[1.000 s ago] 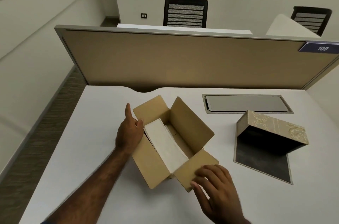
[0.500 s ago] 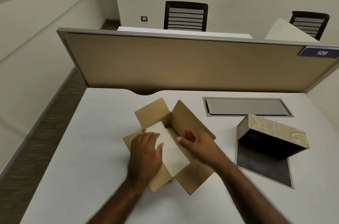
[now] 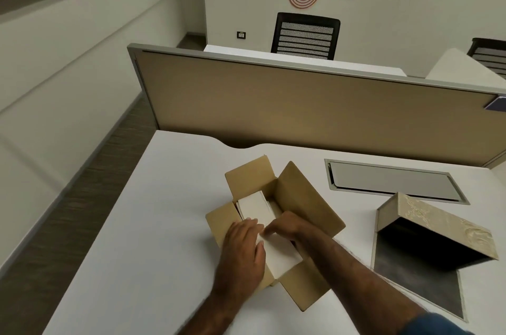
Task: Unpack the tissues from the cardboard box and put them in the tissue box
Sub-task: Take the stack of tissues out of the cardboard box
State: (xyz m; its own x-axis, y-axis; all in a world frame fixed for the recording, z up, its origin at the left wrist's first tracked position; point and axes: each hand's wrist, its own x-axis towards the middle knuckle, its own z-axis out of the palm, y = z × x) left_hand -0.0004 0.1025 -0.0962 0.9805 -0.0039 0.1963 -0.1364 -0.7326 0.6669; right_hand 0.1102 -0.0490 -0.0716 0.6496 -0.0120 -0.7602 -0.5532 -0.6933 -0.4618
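Note:
A brown cardboard box (image 3: 306,197) lies on the white desk with all its flaps spread open. Inside it sits a white stack of tissues (image 3: 256,207), its near end sticking up over the box's front edge. My left hand (image 3: 243,247) rests on the stack's left side, fingers curled over it. From the right, my right hand (image 3: 287,227) reaches into the box, fingertips on the stack's top and right side. The beige embossed tissue box (image 3: 435,227) stands apart at the right, tipped open over its dark base.
A beige partition (image 3: 301,104) closes off the desk's far edge. A grey cable hatch (image 3: 391,181) is set into the desk behind the tissue box. The desk's left edge drops to a carpeted aisle (image 3: 68,211). Black chairs stand beyond the partition.
My right hand moved from the box's near flap into the box onto the tissues. My left hand shifted from the left flap onto the stack. The camera swung left.

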